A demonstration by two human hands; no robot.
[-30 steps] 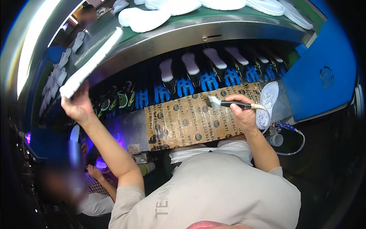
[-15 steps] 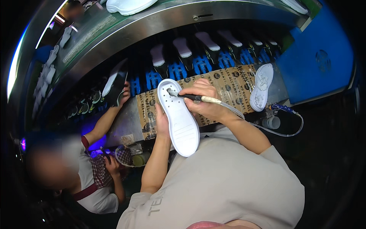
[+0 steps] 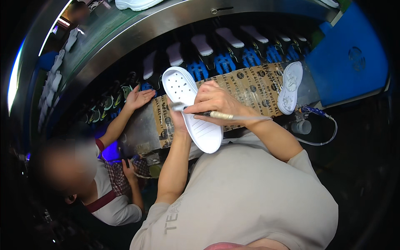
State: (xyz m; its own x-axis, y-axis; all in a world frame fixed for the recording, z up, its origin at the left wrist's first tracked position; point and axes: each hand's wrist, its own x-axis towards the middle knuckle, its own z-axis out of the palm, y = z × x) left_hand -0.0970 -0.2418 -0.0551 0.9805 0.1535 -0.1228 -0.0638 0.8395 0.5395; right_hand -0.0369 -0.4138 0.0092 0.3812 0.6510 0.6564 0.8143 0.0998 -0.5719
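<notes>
Head view: a grey metal ledge (image 3: 308, 91) carries a shiny, printed brown cardboard sheet (image 3: 250, 93), seemingly to shield its surface. Above the cardboard's left part is a long white moulded shoe sole (image 3: 203, 134), one end hole-dotted; the left hand (image 3: 178, 121) cups it from beneath, apparently to present its inner face. A second white sole (image 3: 290, 86) lies at the cardboard's right end, probably for clearance. Above the cardboard, the right hand (image 3: 216, 102) grips a slim black-and-cream brush (image 3: 204, 113) near its bristles, likely for control.
</notes>
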